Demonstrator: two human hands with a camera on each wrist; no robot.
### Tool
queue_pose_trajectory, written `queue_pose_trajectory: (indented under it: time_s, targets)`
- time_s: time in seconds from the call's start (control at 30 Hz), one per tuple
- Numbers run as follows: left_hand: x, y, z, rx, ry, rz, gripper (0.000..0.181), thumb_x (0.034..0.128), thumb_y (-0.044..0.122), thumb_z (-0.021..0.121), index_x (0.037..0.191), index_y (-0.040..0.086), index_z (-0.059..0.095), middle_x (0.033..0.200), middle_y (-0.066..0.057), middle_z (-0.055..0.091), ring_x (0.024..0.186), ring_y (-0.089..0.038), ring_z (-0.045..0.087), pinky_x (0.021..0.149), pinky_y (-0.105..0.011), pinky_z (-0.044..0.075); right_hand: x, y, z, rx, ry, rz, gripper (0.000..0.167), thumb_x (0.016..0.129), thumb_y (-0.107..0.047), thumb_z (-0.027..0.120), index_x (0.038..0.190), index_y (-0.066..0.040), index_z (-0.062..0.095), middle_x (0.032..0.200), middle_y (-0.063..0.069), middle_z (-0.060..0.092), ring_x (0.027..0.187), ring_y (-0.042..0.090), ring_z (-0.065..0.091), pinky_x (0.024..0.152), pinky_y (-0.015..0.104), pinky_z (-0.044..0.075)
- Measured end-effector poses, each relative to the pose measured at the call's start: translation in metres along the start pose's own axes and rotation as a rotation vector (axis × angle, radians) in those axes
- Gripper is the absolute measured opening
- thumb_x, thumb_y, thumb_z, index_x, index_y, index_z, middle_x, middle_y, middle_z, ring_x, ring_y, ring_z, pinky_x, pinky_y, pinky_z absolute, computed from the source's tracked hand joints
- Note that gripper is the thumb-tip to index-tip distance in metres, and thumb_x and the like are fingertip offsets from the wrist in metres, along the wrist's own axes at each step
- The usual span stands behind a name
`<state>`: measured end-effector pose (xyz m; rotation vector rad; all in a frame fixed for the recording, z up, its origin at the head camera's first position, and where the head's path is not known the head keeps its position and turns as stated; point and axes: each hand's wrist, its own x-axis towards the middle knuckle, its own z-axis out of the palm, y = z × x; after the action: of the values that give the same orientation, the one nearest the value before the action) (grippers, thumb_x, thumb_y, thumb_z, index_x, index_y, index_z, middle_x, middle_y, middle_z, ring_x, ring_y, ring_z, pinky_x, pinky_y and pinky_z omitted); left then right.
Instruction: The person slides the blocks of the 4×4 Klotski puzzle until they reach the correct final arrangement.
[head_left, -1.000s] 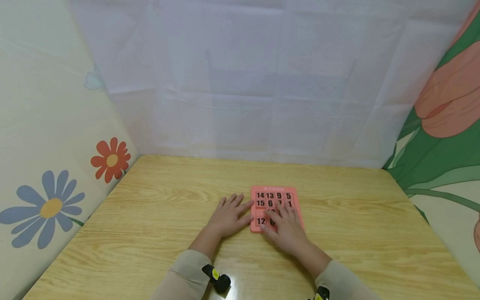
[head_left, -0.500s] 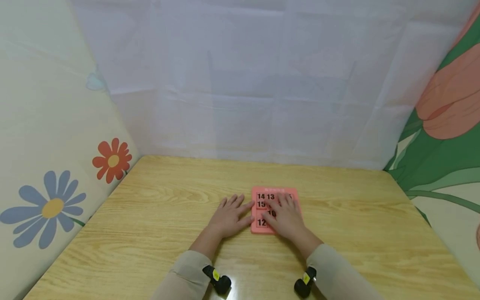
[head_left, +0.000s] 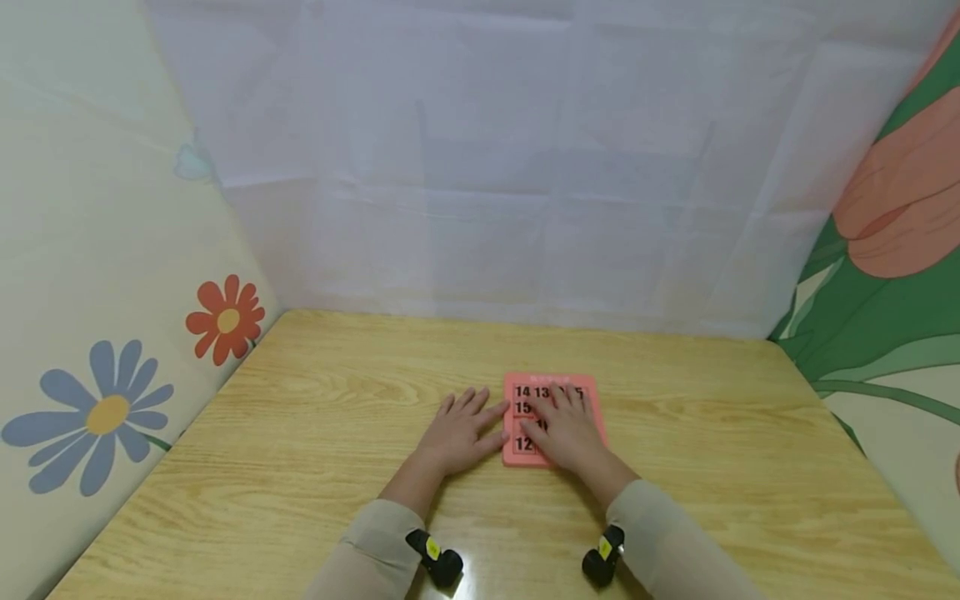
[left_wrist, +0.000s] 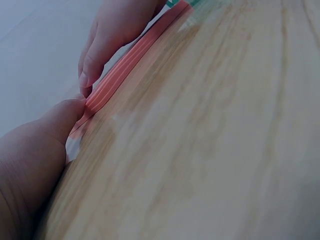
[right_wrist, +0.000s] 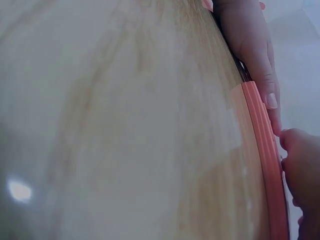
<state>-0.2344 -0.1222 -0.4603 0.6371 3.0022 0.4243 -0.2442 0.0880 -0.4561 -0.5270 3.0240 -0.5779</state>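
Observation:
A pink number slide puzzle lies flat on the table, with black-numbered tiles such as 14, 13, 15 and 12 showing. Below the 15, at the left side, is a gap without a tile. My left hand rests beside the puzzle with fingers spread, its thumb and forefinger at the left edge. Over the tiles lies my right hand, fingers extended and touching the board; it covers much of the middle and right columns. In the right wrist view the puzzle's pink side shows beneath the right thumb.
The wood-grain table extends around the puzzle. A white cloth hangs behind it, and flower-printed panels stand at both sides. Each sleeve carries a black wrist camera.
My right hand has shifted up and left across the tiles, covering the 6 and numbers near it. My left hand stays at the puzzle's left edge.

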Motion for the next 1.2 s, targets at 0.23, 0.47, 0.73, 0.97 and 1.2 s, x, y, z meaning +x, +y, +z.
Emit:
queue_pose_trajectory:
  time_s: [0.23,0.47,0.73,0.97,1.2]
  targets:
    - [0.001,-0.001,0.001,0.006,0.007,-0.001,0.059,0.0999,0.056,0.040,0.152,0.029,0.037,0.162,-0.011,0.027,0.151,-0.035,0.018,0.124,-0.057,0.010,-0.004,-0.001,-0.002,0.004,-0.005,-0.018,0.050,0.100,-0.047,0.048,0.144,-0.022,0.051,0.160,0.016,0.028,0.151,0.040,0.013,0.121,0.062,0.010]
    - [0.002,-0.002,0.002,0.009,0.003,-0.001,0.059,0.0998,0.057,0.040,0.152,0.030,0.037,0.162,-0.010,0.026,0.152,-0.034,0.018,0.124,-0.056,0.010,-0.012,-0.002,-0.002,0.015,-0.009,-0.044,0.048,0.101,-0.046,0.046,0.140,-0.019,0.055,0.160,0.018,0.029,0.151,0.041,0.012,0.123,0.060,0.007]
    - [0.003,-0.004,0.004,0.016,0.006,-0.006,0.059,0.0999,0.057,0.039,0.152,0.030,0.037,0.162,-0.010,0.027,0.152,-0.033,0.018,0.124,-0.056,0.010,-0.018,-0.001,-0.001,0.013,-0.006,-0.056,0.051,0.100,-0.051,0.045,0.140,-0.021,0.055,0.161,0.017,0.027,0.152,0.040,0.008,0.123,0.060,0.005]
    - [0.003,-0.003,0.004,0.016,0.003,-0.013,0.059,0.0998,0.058,0.039,0.152,0.031,0.036,0.162,-0.009,0.026,0.152,-0.033,0.017,0.124,-0.056,0.010,-0.020,-0.002,-0.001,0.000,-0.003,-0.061,0.052,0.100,-0.053,0.044,0.140,-0.021,0.055,0.160,0.017,0.029,0.152,0.041,0.010,0.122,0.061,0.007]
    - [0.002,-0.002,0.003,0.014,0.004,-0.006,0.059,0.0999,0.058,0.039,0.152,0.031,0.037,0.162,-0.010,0.026,0.152,-0.034,0.018,0.124,-0.056,0.010,-0.017,0.003,-0.001,0.022,0.011,-0.049,0.053,0.100,-0.048,0.048,0.142,-0.017,0.053,0.160,0.018,0.029,0.151,0.041,0.012,0.122,0.061,0.009]
